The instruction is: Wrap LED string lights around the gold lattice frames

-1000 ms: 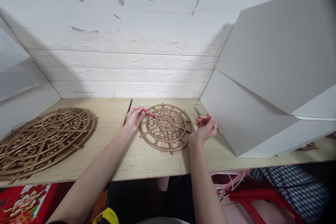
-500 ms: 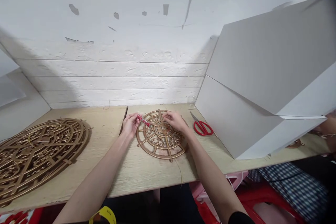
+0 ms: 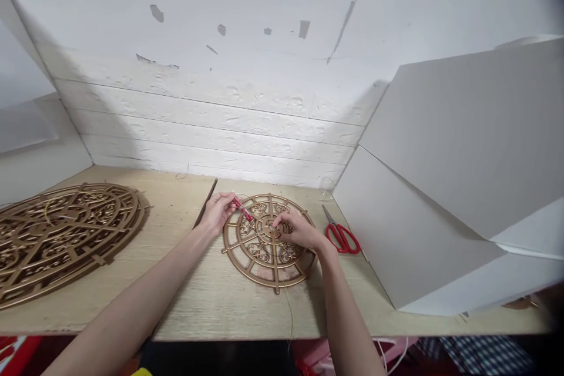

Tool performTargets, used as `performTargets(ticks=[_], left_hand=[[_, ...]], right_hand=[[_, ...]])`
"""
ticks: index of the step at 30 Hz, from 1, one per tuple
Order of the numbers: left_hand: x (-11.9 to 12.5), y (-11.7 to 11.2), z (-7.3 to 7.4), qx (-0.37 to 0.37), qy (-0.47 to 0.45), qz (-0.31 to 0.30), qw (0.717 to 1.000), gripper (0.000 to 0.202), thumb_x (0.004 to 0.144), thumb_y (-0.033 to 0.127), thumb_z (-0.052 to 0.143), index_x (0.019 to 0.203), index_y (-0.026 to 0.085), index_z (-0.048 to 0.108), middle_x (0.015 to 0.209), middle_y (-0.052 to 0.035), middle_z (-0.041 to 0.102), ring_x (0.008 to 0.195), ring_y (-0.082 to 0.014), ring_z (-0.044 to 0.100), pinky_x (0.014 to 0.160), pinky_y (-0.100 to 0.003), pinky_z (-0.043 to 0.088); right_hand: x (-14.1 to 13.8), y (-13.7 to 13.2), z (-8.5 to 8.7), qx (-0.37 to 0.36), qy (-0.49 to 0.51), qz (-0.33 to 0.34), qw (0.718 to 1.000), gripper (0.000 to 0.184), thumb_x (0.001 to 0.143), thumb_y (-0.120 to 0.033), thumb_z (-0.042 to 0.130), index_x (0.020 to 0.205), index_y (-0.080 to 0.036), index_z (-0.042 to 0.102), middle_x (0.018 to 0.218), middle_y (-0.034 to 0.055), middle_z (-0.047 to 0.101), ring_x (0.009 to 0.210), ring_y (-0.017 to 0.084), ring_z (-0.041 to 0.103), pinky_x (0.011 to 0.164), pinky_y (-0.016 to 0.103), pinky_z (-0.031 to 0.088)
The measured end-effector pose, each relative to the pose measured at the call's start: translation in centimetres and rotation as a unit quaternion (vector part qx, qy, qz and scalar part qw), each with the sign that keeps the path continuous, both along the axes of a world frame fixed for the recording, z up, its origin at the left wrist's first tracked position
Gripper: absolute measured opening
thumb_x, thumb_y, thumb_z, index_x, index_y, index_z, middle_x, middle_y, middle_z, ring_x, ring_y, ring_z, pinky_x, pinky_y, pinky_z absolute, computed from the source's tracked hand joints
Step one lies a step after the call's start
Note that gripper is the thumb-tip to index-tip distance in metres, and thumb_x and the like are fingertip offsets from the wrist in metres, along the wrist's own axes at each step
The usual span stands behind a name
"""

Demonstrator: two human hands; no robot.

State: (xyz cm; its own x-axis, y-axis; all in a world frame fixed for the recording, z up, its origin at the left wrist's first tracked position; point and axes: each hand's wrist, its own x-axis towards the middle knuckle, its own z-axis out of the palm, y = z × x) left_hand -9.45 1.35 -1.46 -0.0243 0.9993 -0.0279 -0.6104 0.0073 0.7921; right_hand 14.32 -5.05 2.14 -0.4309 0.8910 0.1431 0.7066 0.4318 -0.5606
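Lying flat on the surface (image 3: 211, 305), the round gold lattice (image 3: 267, 227) is sitting directly beneath the right hand (image 3: 302, 230), whose thumb and fingers (image 3: 285, 218) are bending toward its central rings, just right of the hub. Those fingers are closing toward one another, but whether they are gripping anything is staying unclear. A second ago this hand was hovering off the lattice's right side beside the scissors (image 3: 336, 225); now it is covering part of the lattice's right half, while the scissors are lying apart from it, their red handles fully showing. The left hand (image 3: 217, 211) is keeping much the same place at the lattice's upper left, its fingers grasping one end of a red tube (image 3: 242, 209) and its other end pointing down toward the inner rings. A thin thread (image 3: 289, 308) is trailing from the lattice's near side toward the surface's front edge. Farther left, a stack of similar lattices (image 3: 66, 229) is resting well apart from both hands. White panels (image 3: 440, 188) are standing to the right, and a white brick-patterned wall (image 3: 211, 100) is rising behind.
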Motion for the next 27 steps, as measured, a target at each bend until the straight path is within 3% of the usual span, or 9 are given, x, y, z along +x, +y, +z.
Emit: performTargets(ticks=[3, 8, 15, 20, 27], left_hand=[[0.0, -0.1, 0.1, -0.004, -0.004, -0.001, 1.000, 0.006, 0.072, 0.008, 0.065, 0.072, 0.010, 0.060, 0.071, -0.0113, 0.069, 0.049, -0.0057, 0.055, 0.046, -0.014, 0.044], [0.0, -0.2, 0.3, -0.009, 0.002, 0.003, 1.000, 0.006, 0.072, 0.008, 0.065, 0.071, 0.009, 0.059, 0.071, -0.0121, 0.069, 0.048, -0.0051, 0.054, 0.047, -0.014, 0.044], [0.1, -0.3, 0.3, -0.001, 0.024, -0.004, 1.000, 0.008, 0.070, 0.008, 0.066, 0.071, 0.009, 0.058, 0.072, -0.0121, 0.069, 0.049, -0.0055, 0.054, 0.048, -0.015, 0.043], [0.2, -0.4, 0.5, -0.003, 0.026, 0.005, 1.000, 0.008, 0.070, 0.008, 0.066, 0.071, 0.009, 0.058, 0.069, -0.0113, 0.069, 0.048, -0.0055, 0.053, 0.049, -0.016, 0.044], [0.2, -0.6, 0.8, -0.004, 0.019, 0.012, 1.000, 0.009, 0.071, 0.006, 0.064, 0.069, 0.009, 0.056, 0.067, -0.0116, 0.068, 0.048, -0.0056, 0.053, 0.049, -0.016, 0.043]], right_hand=[[0.5, -0.2, 0.2, -0.028, 0.017, 0.006, 0.999, 0.036, 0.061, -0.001, 0.063, 0.091, -0.020, 0.067, 0.101, 0.0048, 0.053, 0.104, 0.023, 0.048, 0.095, 0.039, 0.034], [1.2, 0.1, -0.1, -0.074, 0.051, 0.051, 0.995, 0.039, 0.056, 0.008, 0.046, 0.082, -0.018, 0.062, 0.102, 0.0052, 0.054, 0.108, 0.021, 0.048, 0.094, 0.036, 0.035], [0.6, 0.4, -1.0, -0.039, -0.012, 0.016, 0.999, 0.039, 0.050, 0.008, 0.046, 0.079, -0.017, 0.054, 0.097, 0.0045, 0.048, 0.103, 0.022, 0.044, 0.095, 0.038, 0.032], [-0.6, -0.4, -0.6, -0.035, -0.047, -0.009, 0.998, 0.035, 0.062, -0.010, 0.065, 0.096, -0.019, 0.058, 0.104, 0.0062, 0.046, 0.106, 0.025, 0.040, 0.095, 0.042, 0.031], [-1.3, -0.5, -0.6, -0.027, -0.067, -0.003, 0.997, 0.060, 0.066, -0.014, 0.067, 0.123, -0.030, 0.055, 0.127, 0.0091, 0.036, 0.125, 0.031, 0.027, 0.101, 0.048, 0.023]])
